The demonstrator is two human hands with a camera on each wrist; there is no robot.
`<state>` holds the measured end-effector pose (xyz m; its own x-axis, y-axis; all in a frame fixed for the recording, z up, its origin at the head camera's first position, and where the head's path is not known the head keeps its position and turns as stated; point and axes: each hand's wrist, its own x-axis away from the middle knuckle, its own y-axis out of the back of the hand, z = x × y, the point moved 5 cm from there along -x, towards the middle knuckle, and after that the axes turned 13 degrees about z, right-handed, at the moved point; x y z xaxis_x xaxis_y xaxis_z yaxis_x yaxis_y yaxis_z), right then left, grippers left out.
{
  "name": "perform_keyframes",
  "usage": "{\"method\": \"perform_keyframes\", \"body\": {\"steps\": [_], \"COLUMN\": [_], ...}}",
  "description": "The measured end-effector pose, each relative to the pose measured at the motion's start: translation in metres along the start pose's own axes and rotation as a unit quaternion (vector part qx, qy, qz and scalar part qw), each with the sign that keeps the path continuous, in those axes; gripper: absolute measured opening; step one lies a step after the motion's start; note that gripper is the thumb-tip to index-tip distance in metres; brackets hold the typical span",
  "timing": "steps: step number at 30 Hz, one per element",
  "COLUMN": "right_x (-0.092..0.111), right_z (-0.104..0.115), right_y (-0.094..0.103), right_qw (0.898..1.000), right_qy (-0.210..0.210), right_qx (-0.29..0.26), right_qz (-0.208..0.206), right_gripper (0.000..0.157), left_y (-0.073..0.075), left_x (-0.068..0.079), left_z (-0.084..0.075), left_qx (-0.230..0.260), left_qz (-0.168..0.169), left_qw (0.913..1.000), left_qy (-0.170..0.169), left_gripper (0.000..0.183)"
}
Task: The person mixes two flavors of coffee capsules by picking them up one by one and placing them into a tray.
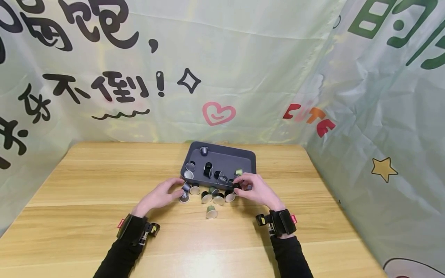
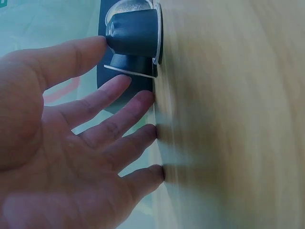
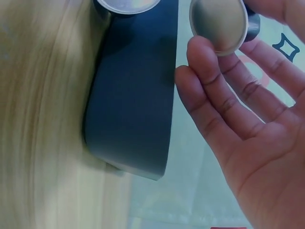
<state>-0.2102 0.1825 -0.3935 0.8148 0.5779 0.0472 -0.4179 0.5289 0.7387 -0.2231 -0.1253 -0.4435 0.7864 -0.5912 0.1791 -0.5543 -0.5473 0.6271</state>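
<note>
Just above the tray's front right edge, my right hand [image 1: 255, 188] pinches a dark coffee capsule [image 1: 237, 186]; its pale round lid [image 3: 219, 24] faces the camera in the right wrist view. My left hand [image 1: 162, 195] reaches in beside the tray's front left corner with fingers spread. In the left wrist view its thumb [image 2: 83, 55] touches the base of a dark capsule [image 2: 133, 33] lying on its side. A second dark capsule [image 2: 131, 64] sits right by the index fingertip. The grey tray [image 1: 229, 157] holds several capsules, lying tipped or upright.
Several dark capsules with pale lids lie on the wooden table [image 1: 104, 173] along the tray's front, among them one black capsule [image 1: 218, 199]. Nearer to me lies a green capsule [image 1: 211, 212]. Printed cloth [image 1: 243, 58] hangs behind the table and along its right side.
</note>
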Motion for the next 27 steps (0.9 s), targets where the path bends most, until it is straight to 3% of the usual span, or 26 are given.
{"method": "perform_keyframes", "body": {"steps": [6,12,19,27], "right_x": [-0.002,-0.009,-0.017,-0.016], "right_z": [-0.007,-0.010,-0.007,-0.004], "right_y": [-0.005,-0.015,-0.019,-0.018], "right_qw": [1.000,0.999,0.998,0.999], "right_qy": [-0.008,-0.016,0.002,-0.002], "right_qx": [-0.004,0.028,0.059,0.047], "right_qz": [-0.006,-0.003,-0.037,-0.018], "right_gripper": [0.024,0.023,0.016,0.020], "left_y": [-0.002,-0.002,-0.003,-0.007], "left_x": [-0.001,-0.002,-0.002,-0.001], "left_z": [-0.003,-0.004,-0.004,-0.003], "left_qx": [-0.006,-0.009,-0.022,-0.026], "left_qz": [0.001,-0.002,-0.008,-0.005], "left_qw": [1.0000,0.9999,0.9995,0.9988], "left_qy": [-0.006,-0.009,-0.021,-0.041], "left_gripper": [0.049,0.048,0.045,0.042]}}
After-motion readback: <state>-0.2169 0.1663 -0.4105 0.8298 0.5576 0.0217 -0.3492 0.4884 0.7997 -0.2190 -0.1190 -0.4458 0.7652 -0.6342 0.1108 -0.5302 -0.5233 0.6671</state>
